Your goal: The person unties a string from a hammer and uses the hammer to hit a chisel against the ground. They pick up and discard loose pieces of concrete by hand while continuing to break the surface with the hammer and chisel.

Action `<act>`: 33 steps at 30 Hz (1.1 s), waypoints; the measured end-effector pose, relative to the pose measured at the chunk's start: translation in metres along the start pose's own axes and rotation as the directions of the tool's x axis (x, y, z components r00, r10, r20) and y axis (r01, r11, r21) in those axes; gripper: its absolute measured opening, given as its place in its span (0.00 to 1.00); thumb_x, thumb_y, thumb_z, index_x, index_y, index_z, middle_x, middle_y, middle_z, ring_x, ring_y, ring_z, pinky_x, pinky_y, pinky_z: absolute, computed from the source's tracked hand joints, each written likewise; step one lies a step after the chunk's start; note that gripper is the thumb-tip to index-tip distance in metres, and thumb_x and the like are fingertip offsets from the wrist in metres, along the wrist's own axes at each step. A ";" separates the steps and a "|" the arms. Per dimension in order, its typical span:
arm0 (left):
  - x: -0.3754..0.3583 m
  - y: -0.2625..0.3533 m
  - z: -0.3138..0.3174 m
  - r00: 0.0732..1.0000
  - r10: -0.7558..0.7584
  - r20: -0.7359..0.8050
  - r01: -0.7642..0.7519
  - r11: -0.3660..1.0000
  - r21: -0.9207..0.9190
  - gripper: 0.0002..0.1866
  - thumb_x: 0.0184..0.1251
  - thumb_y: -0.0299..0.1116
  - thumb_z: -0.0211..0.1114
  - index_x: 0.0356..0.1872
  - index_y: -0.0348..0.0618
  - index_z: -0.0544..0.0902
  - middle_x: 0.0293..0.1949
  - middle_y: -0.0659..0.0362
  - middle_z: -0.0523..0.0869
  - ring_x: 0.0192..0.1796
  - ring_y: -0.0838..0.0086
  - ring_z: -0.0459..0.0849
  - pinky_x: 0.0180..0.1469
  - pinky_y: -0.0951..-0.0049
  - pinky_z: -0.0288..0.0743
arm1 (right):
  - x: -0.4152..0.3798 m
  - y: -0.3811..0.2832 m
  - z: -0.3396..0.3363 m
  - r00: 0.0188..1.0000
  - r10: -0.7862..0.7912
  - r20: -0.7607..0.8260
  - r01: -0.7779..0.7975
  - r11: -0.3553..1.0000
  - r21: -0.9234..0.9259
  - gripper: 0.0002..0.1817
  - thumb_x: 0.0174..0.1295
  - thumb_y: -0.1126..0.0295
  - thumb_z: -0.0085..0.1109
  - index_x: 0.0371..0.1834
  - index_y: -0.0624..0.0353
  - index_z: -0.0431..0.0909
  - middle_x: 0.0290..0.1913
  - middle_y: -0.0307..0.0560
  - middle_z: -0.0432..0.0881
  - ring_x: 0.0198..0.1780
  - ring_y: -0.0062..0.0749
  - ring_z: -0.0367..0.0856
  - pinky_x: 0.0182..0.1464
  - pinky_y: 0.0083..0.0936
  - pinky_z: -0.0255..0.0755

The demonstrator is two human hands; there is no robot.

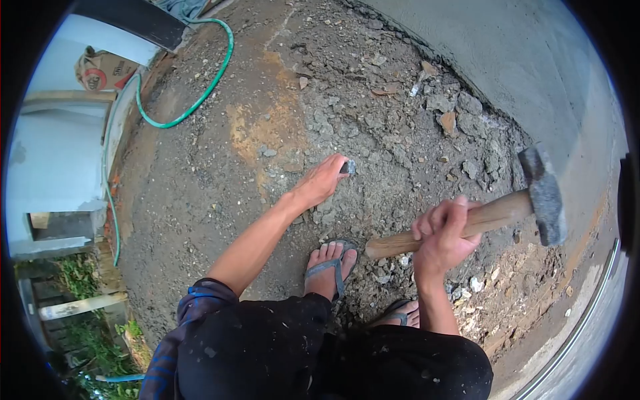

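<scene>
My left hand (pixel 325 179) is closed around a short metal chisel (pixel 348 167), whose flat grey end shows at the top of my fist; its lower part is hidden. My right hand (pixel 445 235) grips the wooden handle (pixel 497 215) of a sledgehammer. The hammer's heavy grey head (pixel 543 194) is off to the right, above the rubble and well apart from the chisel. Broken, stony ground (pixel 380 143) lies beneath both hands.
A green hose (pixel 220 70) curls at the upper left, near a paper sack (pixel 103 70). Smooth grey cement (pixel 513 53) borders the rubble at the upper right. My sandalled feet (pixel 326 268) stand just below my hands. Loose stones (pixel 448 123) lie around.
</scene>
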State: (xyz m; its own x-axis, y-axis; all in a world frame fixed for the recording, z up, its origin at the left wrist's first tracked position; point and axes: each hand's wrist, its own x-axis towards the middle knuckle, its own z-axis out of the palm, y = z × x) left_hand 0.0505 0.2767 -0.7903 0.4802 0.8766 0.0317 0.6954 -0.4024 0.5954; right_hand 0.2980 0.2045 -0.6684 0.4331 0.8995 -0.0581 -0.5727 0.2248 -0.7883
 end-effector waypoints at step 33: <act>-0.009 -0.015 0.009 0.995 0.049 -0.088 -0.019 0.950 0.310 0.16 0.67 0.31 0.65 0.52 0.41 0.73 0.72 0.48 0.66 0.78 0.48 0.58 0.77 0.34 0.41 | 0.035 -0.055 0.007 0.984 -0.178 -0.009 0.178 0.976 0.122 0.17 0.77 0.64 0.48 0.27 0.49 0.59 0.14 0.29 0.55 0.12 0.14 0.53 0.12 0.18 0.55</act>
State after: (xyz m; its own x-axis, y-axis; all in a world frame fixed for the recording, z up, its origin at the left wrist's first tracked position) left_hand 0.0402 0.2723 -0.8064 0.4644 0.8758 0.1314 0.8178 -0.4810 0.3160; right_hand 0.3400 0.2259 -0.6226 0.5343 0.8417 0.0779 -0.5673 0.4254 -0.7052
